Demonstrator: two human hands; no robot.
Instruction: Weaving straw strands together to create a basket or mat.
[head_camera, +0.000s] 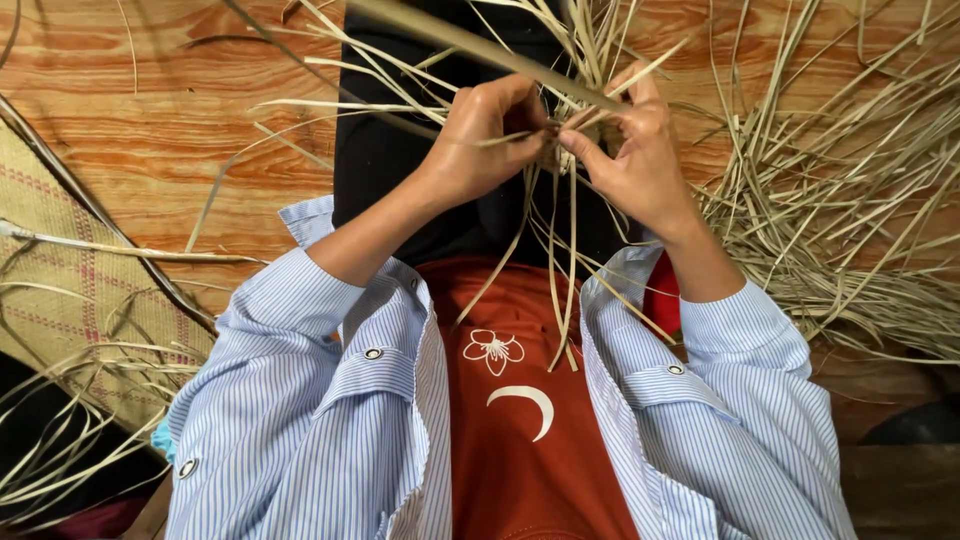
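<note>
Left hand (480, 140) and right hand (630, 150) pinching dry straw strips (560, 130).

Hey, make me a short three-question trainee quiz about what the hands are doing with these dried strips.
1. True or false: both the left hand and the right hand grip the dried strips at one meeting point.
2. Where does the loose heap of strips lie? A: on the person's right, B: on the person's left, C: on the lap.
3. What lies on the wooden floor at the person's left?

Key
1. True
2. A
3. A woven mat
</note>
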